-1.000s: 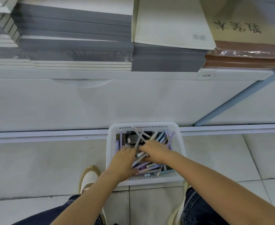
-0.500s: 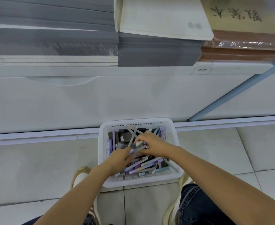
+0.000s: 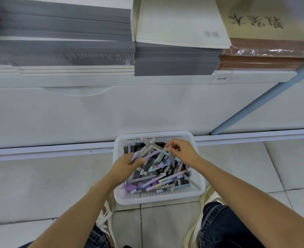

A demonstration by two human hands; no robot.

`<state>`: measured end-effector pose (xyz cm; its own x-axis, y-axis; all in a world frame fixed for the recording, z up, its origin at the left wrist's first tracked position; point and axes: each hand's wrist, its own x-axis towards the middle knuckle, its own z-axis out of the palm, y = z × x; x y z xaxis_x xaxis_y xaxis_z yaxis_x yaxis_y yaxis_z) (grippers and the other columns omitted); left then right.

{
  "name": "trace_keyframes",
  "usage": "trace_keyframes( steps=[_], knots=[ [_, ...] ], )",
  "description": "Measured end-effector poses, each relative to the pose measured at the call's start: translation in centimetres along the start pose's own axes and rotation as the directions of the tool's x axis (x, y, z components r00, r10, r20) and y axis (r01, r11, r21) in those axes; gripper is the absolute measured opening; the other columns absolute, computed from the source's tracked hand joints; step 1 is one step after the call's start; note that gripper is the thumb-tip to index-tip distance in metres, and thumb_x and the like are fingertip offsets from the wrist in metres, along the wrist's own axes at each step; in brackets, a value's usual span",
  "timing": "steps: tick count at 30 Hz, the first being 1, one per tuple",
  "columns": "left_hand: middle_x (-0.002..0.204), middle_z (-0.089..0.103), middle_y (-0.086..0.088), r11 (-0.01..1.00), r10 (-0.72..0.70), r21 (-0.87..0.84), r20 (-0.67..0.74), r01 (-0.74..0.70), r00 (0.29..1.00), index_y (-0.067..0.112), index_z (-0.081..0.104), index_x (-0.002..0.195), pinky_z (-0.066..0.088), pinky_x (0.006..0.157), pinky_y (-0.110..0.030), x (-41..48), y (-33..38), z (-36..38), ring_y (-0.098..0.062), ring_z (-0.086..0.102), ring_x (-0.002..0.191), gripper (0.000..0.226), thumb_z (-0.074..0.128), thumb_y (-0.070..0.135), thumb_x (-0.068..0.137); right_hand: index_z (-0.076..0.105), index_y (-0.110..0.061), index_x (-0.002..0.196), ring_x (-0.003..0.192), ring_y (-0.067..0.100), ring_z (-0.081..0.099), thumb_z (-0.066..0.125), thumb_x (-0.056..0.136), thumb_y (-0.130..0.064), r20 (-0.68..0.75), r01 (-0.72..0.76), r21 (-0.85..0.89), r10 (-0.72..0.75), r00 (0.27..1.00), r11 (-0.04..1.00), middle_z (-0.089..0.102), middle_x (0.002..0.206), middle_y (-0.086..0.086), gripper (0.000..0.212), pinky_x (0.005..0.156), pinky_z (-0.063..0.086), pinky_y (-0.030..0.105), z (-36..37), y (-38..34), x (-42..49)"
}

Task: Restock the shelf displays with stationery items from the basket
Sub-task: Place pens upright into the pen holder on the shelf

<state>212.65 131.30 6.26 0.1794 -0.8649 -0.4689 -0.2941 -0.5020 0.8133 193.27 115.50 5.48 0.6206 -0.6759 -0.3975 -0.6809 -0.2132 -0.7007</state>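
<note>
Over the floor basket [image 3: 158, 198], left grip [image 3: 126, 166] curls round several pens [image 3: 134, 156]; right grip [image 3: 182, 152] pinches another pen [image 3: 165, 149] by its end. Stacked notebooks [image 3: 63, 47] sit on the shelf [image 3: 111, 80] above.

Bare forearms, dark blue denim jeans [image 3: 224, 228], cream lace-up sneakers [image 3: 195, 228]

White perforated plastic basket [image 3: 158, 197] on smooth tiles [image 3: 40, 185]; glossy film wraps brown paper notebooks [image 3: 262, 58].
</note>
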Motion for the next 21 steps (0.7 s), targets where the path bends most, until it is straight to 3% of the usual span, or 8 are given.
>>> trace_keyframes(
  steps=[2, 4, 7, 11, 18, 21],
  knots=[
    [0.06, 0.037, -0.001, 0.992, -0.058, -0.116, -0.013, 0.056, 0.998, 0.012, 0.042, 0.074, 0.033, 0.055, -0.027, -0.5, -0.3, 0.3, -0.012, 0.033, 0.053, 0.037, 0.05, 0.039, 0.098, 0.063, -0.007, 0.083, 0.06, 0.008, 0.048, 0.057, 0.096, -0.02, 0.06, 0.016, -0.062, -0.012, 0.998, 0.998, 0.055, 0.067, -0.004, 0.019, 0.064, 0.04, 0.024, 0.8, 0.1, -0.4],
    [0.06, 0.043, -0.002, 0.98, -0.097, -0.179, -0.021, 0.092, 0.995, 0.012, 0.042, 0.077, 0.038, 0.052, -0.025, -0.7, -0.3, 0.6, -0.011, 0.037, 0.05, 0.032, 0.048, 0.032, 0.1, 0.06, -0.001, 0.078, 0.056, 0.015, 0.051, 0.056, 0.097, -0.022, -0.021, 0.01, 0.006, -0.009, 1.0, 1.0, 0.058, 0.065, 0.004, 0.028, 0.061, 0.042, 0.026, 1.0, -0.1, -0.4],
    [0.058, 0.042, -0.005, 0.955, -0.113, -0.28, -0.034, 0.099, 0.993, 0.01, 0.041, 0.08, 0.037, 0.045, -0.021, -0.8, 0.5, 0.9, -0.009, 0.037, 0.045, 0.027, 0.047, 0.024, 0.102, 0.064, -0.001, 0.083, 0.057, 0.008, 0.061, 0.057, 0.097, -0.021, -0.154, -0.017, 0.33, 0.072, 0.985, 0.944, 0.066, 0.068, 0.002, 0.025, 0.06, 0.05, 0.021, -0.1, -1.4, 0.2],
    [0.055, 0.032, -0.001, 0.899, -0.103, -0.433, -0.068, 0.063, 0.992, 0.012, 0.038, 0.074, 0.028, 0.04, -0.021, -0.8, 2.8, 1.4, -0.01, 0.028, 0.041, 0.031, 0.05, 0.022, 0.1, 0.066, -0.003, 0.093, 0.059, 0.016, 0.065, 0.055, 0.098, -0.018, -0.045, -0.039, 0.654, 0.09, 0.995, 0.756, 0.069, 0.074, 0.007, 0.019, 0.057, 0.055, 0.025, -1.4, -3.7, 0.5],
    [0.047, 0.032, -0.001, 0.823, -0.117, -0.568, -0.145, 0.014, 0.983, 0.011, 0.05, 0.072, 0.023, 0.036, -0.019, -2.9, 6.3, -0.2, -0.012, 0.024, 0.035, 0.033, 0.074, 0.032, 0.081, 0.063, 0.0, 0.091, 0.065, 0.022, 0.069, 0.057, 0.095, -0.008, -0.072, 0.071, 0.834, -0.019, 0.997, 0.547, 0.07, 0.081, 0.017, 0.011, 0.062, 0.057, 0.026, -3.7, -7.9, -0.8],
    [0.043, 0.033, 0.002, 0.805, -0.08, -0.588, -0.249, -0.085, 0.965, 0.006, 0.054, 0.078, 0.024, 0.034, -0.017, -4.1, 7.9, -1.7, -0.01, 0.023, 0.032, 0.029, 0.073, 0.027, 0.083, 0.062, 0.0, 0.088, 0.068, 0.021, 0.07, 0.061, 0.091, -0.006, -0.003, 0.048, 0.829, -0.08, 0.997, 0.557, 0.07, 0.08, 0.016, 0.007, 0.065, 0.057, 0.025, -5.6, -9.2, -1.9]
  ],
)
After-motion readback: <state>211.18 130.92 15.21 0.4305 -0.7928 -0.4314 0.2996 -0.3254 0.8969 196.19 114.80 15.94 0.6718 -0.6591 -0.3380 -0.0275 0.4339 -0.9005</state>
